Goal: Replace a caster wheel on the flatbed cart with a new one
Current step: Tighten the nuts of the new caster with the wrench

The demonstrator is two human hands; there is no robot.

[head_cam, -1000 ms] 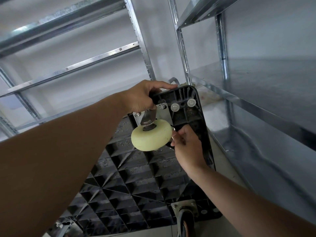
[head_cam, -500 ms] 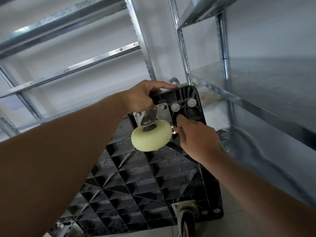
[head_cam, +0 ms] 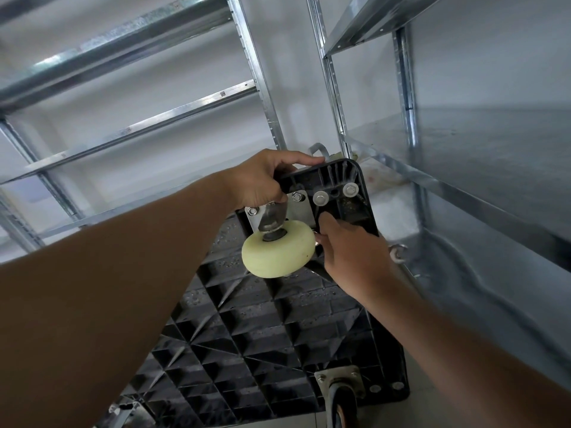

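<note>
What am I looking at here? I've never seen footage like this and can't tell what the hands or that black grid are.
There is one picture of this moment, taken by a camera on a person's head, looking forward and down at their own arms. The black ribbed slab is a flatbed cart tipped up so its underside faces the camera. Near its top corner sits a cream caster wheel on a metal mounting plate with bolts. The left hand grips the cart's top edge. The right hand reaches in beside the wheel; what its fingertips hold is hidden. A second, darker caster shows at the bottom. A wrench lies on the metal shelf at right.
</note>
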